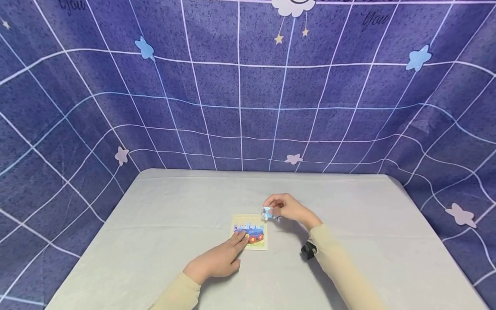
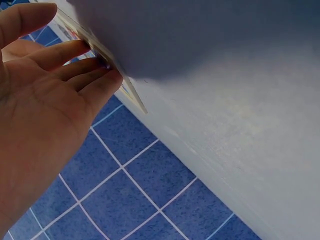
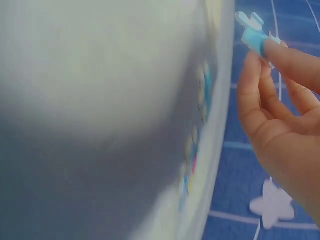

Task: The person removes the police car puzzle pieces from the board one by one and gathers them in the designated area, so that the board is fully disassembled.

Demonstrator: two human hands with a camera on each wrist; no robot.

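A puzzle board (image 1: 263,248) with a pale frame lies on the table; its picture has a blue vehicle with red wheels. My left hand (image 1: 221,260) rests its extended fingertips on the board's lower left, covering part of the picture. In the left wrist view, those fingers (image 2: 102,92) touch the board (image 2: 136,99), seen nearly edge-on. Above the board's upper right corner, my right hand (image 1: 289,208) pinches a light-blue puzzle piece (image 1: 267,212) between thumb and fingers. The right wrist view shows this puzzle piece (image 3: 254,39) raised off the table, its knobs pointing away from the hand.
More loose puzzle pieces (image 3: 205,92) lie on the table beneath the right hand, blurred in the right wrist view. A white cloth covers the table (image 1: 155,241). A blue gridded curtain (image 1: 255,86) with stars surrounds its back and sides.
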